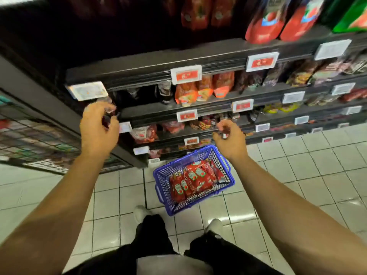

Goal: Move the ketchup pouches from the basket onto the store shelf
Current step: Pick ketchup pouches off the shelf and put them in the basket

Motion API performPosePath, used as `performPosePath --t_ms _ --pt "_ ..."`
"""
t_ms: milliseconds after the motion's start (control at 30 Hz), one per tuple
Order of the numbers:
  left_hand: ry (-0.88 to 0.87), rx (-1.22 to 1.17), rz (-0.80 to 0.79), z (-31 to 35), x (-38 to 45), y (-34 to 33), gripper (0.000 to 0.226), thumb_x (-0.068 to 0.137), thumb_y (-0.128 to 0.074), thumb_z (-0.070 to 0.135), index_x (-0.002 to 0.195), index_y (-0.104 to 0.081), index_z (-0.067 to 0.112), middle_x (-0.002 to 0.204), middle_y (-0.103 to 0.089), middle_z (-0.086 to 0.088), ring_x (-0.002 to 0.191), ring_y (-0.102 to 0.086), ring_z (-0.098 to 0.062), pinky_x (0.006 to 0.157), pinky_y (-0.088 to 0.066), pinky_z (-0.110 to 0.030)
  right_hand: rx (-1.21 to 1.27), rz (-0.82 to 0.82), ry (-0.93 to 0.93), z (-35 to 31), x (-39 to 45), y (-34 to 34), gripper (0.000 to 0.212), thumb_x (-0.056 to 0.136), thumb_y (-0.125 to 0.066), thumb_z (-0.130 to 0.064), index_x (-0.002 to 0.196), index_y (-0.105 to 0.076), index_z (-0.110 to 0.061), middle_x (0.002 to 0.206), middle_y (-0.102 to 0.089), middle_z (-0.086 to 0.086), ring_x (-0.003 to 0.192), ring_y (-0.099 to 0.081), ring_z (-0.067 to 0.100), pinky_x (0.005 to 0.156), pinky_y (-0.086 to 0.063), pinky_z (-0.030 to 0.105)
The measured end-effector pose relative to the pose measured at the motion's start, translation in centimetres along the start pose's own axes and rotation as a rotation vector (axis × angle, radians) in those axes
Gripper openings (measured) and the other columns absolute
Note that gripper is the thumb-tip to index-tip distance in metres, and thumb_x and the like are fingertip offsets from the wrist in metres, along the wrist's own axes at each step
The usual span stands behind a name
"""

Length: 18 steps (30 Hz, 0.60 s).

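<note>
Taking the blue basket (193, 180) on the tiled floor (297, 175) as the landmark: far to its left and higher stands a wire rack (35, 139) of blurred goods, hard against the end of the dark store shelf (178, 62). Up and left of the basket, the left hand (98, 124) is raised to the shelf's left end, just below a white price tag (87, 90); its fingers are curled, and something small and blurred sits at the fingertips, but whether it is held cannot be told. Directly above the basket, the shelf tiers carry red pouches (204, 87) and red price labels (186, 74). Inside the basket lie the ketchup pouches (190, 181), red with tomato pictures, overlapping one another and filling most of its bottom. The basket sits just before the shelf's lowest tier, with the person's two white shoes (141, 212) just behind it. Above the basket's right rim hovers the right hand (230, 136), fingers loosely curled; a small pale object shows at its fingertips, too blurred to tell if it is pinched. Further right and higher, large red stand-up pouches (278, 22) fill the top tier.
</note>
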<state>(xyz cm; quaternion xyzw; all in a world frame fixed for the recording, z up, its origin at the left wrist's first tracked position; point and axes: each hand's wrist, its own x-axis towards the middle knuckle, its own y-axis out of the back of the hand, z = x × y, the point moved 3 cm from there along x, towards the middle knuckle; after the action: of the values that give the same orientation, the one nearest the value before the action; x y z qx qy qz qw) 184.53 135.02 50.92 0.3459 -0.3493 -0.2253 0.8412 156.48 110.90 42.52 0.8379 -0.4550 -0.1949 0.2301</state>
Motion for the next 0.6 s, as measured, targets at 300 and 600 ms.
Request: performPosePath --t_ms 300,600 --pt "0.575 -0.036 -0.717 0.6 -16.4 -12.4 0.012 0.087 -0.067 0.002 0.095 -0.065 0.011 0.102 -0.068 -0.007 0.087 -0.061 -0.013 0.083 -0.047 -0.021 -0.127 -0.283 -0.462 14.1 -5.7 -0.3 0.010 0.083 -0.072 -0.016 0.086 -0.064 -0.021 0.094 -0.071 0.002 0.099 -0.067 0.025 0.088 -0.046 0.025" --pt "0.888 0.126 -1.164 -8.5 -29.9 -29.9 0.023 0.084 -0.067 0.024 0.107 -0.063 0.022 0.113 -0.069 -0.006 0.099 -0.062 -0.026 0.083 -0.049 -0.032 -0.405 -0.563 -0.497 28.9 -7.1 -11.8 0.015 0.087 -0.062 -0.021 0.096 -0.070 -0.013 0.110 -0.071 0.009 0.107 -0.064 0.033 0.084 -0.047 0.030"
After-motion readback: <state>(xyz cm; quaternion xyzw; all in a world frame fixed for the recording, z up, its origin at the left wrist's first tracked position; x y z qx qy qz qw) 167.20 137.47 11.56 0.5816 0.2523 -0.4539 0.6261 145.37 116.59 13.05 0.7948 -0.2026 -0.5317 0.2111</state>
